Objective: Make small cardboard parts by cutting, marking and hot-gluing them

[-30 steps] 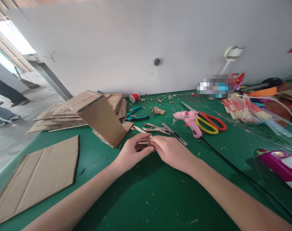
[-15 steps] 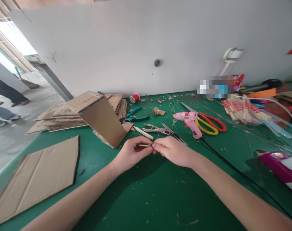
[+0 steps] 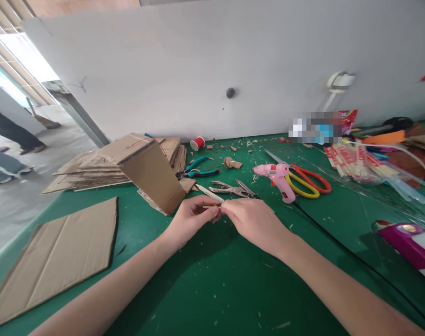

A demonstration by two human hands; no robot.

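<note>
**First:** From here I see the pale wall (image 3: pixel 163 74) closing the far side. Where does the person work?

**Second:** Over the middle of the green table (image 3: pixel 226 294). It looks like fine finger work, so I would advise steady forearms and slow movement.

**First:** And the edges?

**Second:** At the left, the flat cardboard sheet (image 3: pixel 63 261) lies near the table's edge; the left elbow should not swing into it. The folded cardboard (image 3: pixel 154 177) leans just beyond the left hand (image 3: pixel 193 217), so pushing forward there is not wise. Between the forearms the surface carries scattered scraps, and the hands could draw back to there.

**First:** What about the right side?

**Second:** The right hand (image 3: pixel 252 219) has the scissors (image 3: pixel 308 171) and the pink glue gun (image 3: pixel 278 176) beyond it. The black cord (image 3: pixel 334 240) runs near the right forearm, so this arm should not go outward carelessly. The silver plier-like tool (image 3: pixel 229 188) lies just ahead of the fingers.

**First:** What do the hands hold?

**Second:** A thin wooden stick (image 3: pixel 208 207) lies between them; the right fingertips seem to grip its end. The left thumb and fingers pinch a small brown piece (image 3: pixel 214 220), too blurred to name. I would turn the stick gently, holding it straight.
</note>
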